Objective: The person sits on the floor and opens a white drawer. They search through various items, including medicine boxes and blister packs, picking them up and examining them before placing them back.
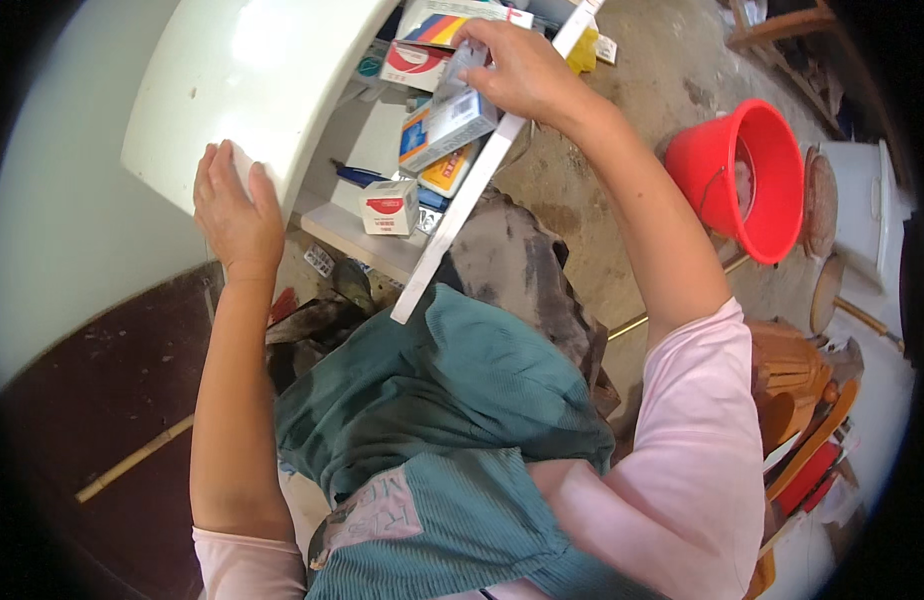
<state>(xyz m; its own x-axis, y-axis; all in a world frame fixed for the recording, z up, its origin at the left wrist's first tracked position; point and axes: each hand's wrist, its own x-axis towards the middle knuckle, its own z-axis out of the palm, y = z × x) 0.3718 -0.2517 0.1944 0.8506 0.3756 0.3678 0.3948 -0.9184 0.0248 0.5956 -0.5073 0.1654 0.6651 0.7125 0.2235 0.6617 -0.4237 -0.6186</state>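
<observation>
My left hand (240,214) rests flat on the near corner of a white tabletop (237,82), fingers slightly apart, holding nothing. Below that top an open drawer (357,142) holds small cartons. My right hand (514,71) is over the drawer, its thumb and fingers pinching a clear plastic packet (462,67). Under the packet lies a white and blue medicine box (448,129), tilted against the drawer's front panel (462,217). Red and white cartons (414,66) are farther back. Nearer are a yellow and white container (450,169), a blue pen (360,176) and a small white box with red (389,208).
A red bucket (736,180) stands on the concrete floor at the right, near a white cabinet (856,210) and wooden utensils (814,442). The drawer's front reaches over my lap, which a green corduroy apron (462,375) covers. A bamboo stick (135,459) lies at the left.
</observation>
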